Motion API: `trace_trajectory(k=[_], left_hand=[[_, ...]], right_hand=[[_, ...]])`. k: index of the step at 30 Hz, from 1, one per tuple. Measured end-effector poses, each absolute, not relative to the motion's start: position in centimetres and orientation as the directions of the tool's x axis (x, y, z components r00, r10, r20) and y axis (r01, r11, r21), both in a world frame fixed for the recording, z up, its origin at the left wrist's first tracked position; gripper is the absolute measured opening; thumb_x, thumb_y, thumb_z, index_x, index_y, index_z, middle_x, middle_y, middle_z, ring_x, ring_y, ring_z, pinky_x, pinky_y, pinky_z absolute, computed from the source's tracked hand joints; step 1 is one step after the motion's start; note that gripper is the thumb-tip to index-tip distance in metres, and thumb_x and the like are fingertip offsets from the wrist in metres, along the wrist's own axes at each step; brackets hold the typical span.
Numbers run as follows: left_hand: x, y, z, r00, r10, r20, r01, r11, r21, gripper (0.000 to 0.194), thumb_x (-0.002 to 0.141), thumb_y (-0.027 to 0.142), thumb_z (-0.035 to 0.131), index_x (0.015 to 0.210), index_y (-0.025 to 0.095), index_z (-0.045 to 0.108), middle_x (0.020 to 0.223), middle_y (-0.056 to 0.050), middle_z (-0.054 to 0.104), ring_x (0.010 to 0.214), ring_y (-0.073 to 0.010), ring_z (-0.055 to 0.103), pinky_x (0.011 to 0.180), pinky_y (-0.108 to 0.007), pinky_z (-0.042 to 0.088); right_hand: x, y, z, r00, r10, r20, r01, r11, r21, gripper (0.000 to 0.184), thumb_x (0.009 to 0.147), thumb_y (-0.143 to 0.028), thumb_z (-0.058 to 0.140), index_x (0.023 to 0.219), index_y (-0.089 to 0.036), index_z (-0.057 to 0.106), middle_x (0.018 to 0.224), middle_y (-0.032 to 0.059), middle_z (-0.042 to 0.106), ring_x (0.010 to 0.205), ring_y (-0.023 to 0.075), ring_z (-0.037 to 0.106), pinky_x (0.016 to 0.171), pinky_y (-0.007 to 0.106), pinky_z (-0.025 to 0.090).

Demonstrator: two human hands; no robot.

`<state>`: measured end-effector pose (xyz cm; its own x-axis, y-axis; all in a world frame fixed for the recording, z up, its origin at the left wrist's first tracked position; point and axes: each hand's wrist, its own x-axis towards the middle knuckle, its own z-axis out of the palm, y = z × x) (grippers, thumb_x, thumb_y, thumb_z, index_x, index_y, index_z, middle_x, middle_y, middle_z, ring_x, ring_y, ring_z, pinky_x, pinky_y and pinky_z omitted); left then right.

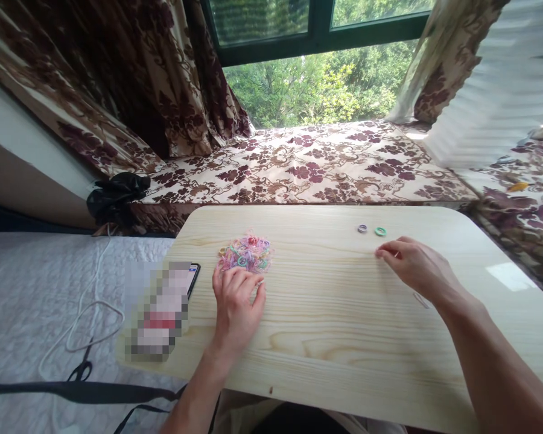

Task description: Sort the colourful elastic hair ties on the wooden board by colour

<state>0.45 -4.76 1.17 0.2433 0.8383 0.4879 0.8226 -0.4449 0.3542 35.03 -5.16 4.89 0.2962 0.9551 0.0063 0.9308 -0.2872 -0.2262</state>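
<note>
A loose heap of colourful hair ties [248,252], tangled with thin pink and lilac strands, lies on the left half of the wooden table [317,337]. My left hand [238,295] rests at its near edge, fingers curled and thumb close to the index finger; a tiny whitish bit shows at their tips, too small to name. My right hand [411,265] is over the right half, thumb and forefinger pinched together, with anything between them hidden. Just beyond it lie a green hair tie [380,231] and a purple hair tie [362,229]. A pale pink loop [420,300] lies beneath my right wrist.
A phone [193,278], mostly blurred out, lies at the table's left edge. White cable [75,325] and black-handled scissors [81,370] are on the bed at left. Behind the table are a flower-patterned window seat [298,166], curtains [163,78] and a black bag [117,196].
</note>
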Motion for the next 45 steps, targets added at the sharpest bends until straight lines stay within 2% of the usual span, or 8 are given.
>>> trace_trajectory(k=[5, 10, 13, 19, 25, 32, 39, 45], left_hand=[[-0.3, -4.4, 1.3, 0.191, 0.861, 0.471, 0.855, -0.382, 0.351, 0.009, 0.086, 0.019, 0.061, 0.086, 0.023, 0.07, 0.089, -0.003, 0.07, 0.102, -0.0253, 0.057, 0.111, -0.057, 0.024], [-0.9, -4.1, 1.5, 0.172, 0.872, 0.458, 0.871, -0.352, 0.343, 0.011, 0.085, 0.018, 0.063, 0.084, 0.024, 0.071, 0.088, -0.003, 0.068, 0.101, -0.0243, 0.057, 0.11, -0.056, 0.026], [-1.0, -4.2, 1.6, 0.168, 0.881, 0.443, 0.874, -0.341, 0.347, 0.012, 0.085, 0.018, 0.063, 0.084, 0.025, 0.072, 0.087, -0.003, 0.067, 0.1, -0.0235, 0.056, 0.111, -0.056, 0.025], [-0.3, -4.7, 1.9, 0.226, 0.905, 0.359, 0.858, -0.359, 0.366, 0.014, 0.084, 0.016, 0.063, 0.085, 0.026, 0.072, 0.083, -0.001, 0.063, 0.097, -0.0218, 0.054, 0.111, -0.057, 0.024], [0.2, -4.5, 2.1, 0.3, 0.891, 0.34, 0.851, -0.411, 0.326, 0.026, 0.084, 0.014, 0.061, 0.101, 0.03, 0.072, 0.085, -0.001, 0.061, 0.099, -0.0214, 0.053, 0.113, -0.059, 0.022], [0.3, -4.4, 2.5, 0.305, 0.892, 0.333, 0.862, -0.408, 0.301, 0.014, 0.083, 0.014, 0.062, 0.085, 0.025, 0.071, 0.087, -0.003, 0.061, 0.1, -0.0223, 0.053, 0.113, -0.06, 0.023], [-0.1, -4.9, 2.6, 0.278, 0.899, 0.339, 0.866, -0.387, 0.317, 0.013, 0.082, 0.013, 0.063, 0.084, 0.025, 0.069, 0.086, -0.002, 0.062, 0.101, -0.023, 0.054, 0.112, -0.059, 0.024], [-0.6, -5.1, 2.8, 0.251, 0.912, 0.325, 0.862, -0.363, 0.354, 0.008, 0.083, 0.024, 0.066, 0.077, 0.026, 0.07, 0.084, -0.002, 0.062, 0.099, -0.023, 0.054, 0.111, -0.06, 0.022]], right_hand=[[33.0, -6.5, 5.6, 0.278, 0.956, 0.094, 0.932, -0.244, -0.269, 0.03, 0.084, -0.041, 0.046, 0.085, -0.025, 0.072, 0.092, 0.0051, 0.07, 0.069, 0.0193, 0.062, 0.059, 0.031, 0.04], [27.5, -7.6, 4.5, 0.059, 0.993, 0.098, 0.893, -0.009, -0.45, 0.032, 0.087, -0.041, 0.044, 0.081, -0.024, 0.07, 0.079, 0.0044, 0.069, 0.06, 0.0159, 0.061, 0.055, 0.029, 0.042], [24.7, -7.9, 3.7, -0.032, 0.997, 0.067, 0.853, 0.062, -0.519, 0.033, 0.088, -0.039, 0.042, 0.08, -0.024, 0.07, 0.079, 0.0042, 0.069, 0.06, 0.0154, 0.062, 0.053, 0.028, 0.042], [23.6, -8.0, 2.6, -0.01, 0.998, 0.061, 0.858, 0.04, -0.512, 0.028, 0.086, -0.036, 0.044, 0.08, -0.025, 0.069, 0.078, 0.0021, 0.069, 0.061, 0.0154, 0.063, 0.052, 0.026, 0.042], [23.6, -8.2, 2.4, 0.018, 0.997, 0.071, 0.864, 0.02, -0.502, 0.026, 0.086, -0.036, 0.045, 0.08, -0.026, 0.068, 0.078, 0.0008, 0.068, 0.058, 0.0142, 0.06, 0.051, 0.026, 0.039], [23.4, -8.2, 2.5, 0.021, 0.995, 0.102, 0.856, 0.034, -0.516, 0.025, 0.085, -0.036, 0.045, 0.078, -0.025, 0.067, 0.071, 0.0005, 0.066, 0.056, 0.0138, 0.058, 0.049, 0.025, 0.037], [23.4, -8.2, 2.5, 0.033, 0.997, 0.068, 0.863, 0.006, -0.505, 0.026, 0.086, -0.036, 0.044, 0.08, -0.026, 0.067, 0.075, 0.0002, 0.067, 0.059, 0.0145, 0.06, 0.05, 0.025, 0.037], [23.4, -8.2, 2.7, 0.023, 0.997, 0.075, 0.866, 0.018, -0.499, 0.025, 0.086, -0.035, 0.044, 0.08, -0.026, 0.066, 0.075, 0.0004, 0.067, 0.062, 0.0147, 0.06, 0.051, 0.025, 0.038]])
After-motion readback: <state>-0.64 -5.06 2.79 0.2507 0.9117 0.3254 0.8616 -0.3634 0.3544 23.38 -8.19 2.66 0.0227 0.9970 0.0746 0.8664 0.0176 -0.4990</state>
